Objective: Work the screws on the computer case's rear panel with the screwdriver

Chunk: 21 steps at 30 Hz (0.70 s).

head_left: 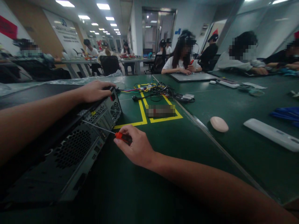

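Note:
A black computer case (93, 148) stands on the green table at the left, its metal back panel with vents and ports turned toward the right. My left hand (95, 91) rests on the top of the case near its far end, fingers stretched out over the edge. In my right hand (137, 146) is a screwdriver (119, 135) with a red and dark handle, gripped between thumb and fingers. Its long thin shaft points left, and the tip meets the upper part of the back panel. Whether the tip sits in a screw is too small to tell.
Black and coloured cables (161, 90) lie beyond the case, by yellow tape marks (144, 112) and a blurred-out object (160, 111). To the right are a beige rounded object (219, 124) and a long white device (273, 133). Across the table sit a person (181, 60) and others.

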Available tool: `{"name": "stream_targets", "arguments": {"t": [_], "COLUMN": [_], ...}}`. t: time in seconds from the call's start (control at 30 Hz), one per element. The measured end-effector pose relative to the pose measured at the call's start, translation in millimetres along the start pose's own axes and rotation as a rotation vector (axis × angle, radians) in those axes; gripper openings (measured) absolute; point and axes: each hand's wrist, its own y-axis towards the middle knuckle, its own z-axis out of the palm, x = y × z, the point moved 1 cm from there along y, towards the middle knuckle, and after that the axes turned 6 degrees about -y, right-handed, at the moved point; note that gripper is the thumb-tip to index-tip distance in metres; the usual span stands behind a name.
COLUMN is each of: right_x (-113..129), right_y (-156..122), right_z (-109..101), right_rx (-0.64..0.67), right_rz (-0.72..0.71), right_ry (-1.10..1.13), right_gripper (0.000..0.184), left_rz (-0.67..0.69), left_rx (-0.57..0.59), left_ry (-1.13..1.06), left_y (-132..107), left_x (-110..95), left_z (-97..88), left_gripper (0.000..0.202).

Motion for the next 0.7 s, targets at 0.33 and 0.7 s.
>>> {"name": "stream_targets", "arguments": {"t": [0.33, 0.7], "right_x": [-1.0, 0.0], "right_y": [-0.6, -1.3], "right_z": [-0.4, -0.6], "right_rx": [-0.018, -0.017], "right_rz": [-0.021, -0.008], "right_ry": [-0.024, -0.047], "right_gripper": [0.023, 0.025], "left_rz": [0.011, -0.003], "left_rx": [0.015, 0.023], "left_ry": [-0.050, -0.029], "left_y": [0.3, 0.1], "left_x": [-0.1, -1.7], "left_z": [-0.9, -1.3], "left_gripper": [0.082, 0.080]}}
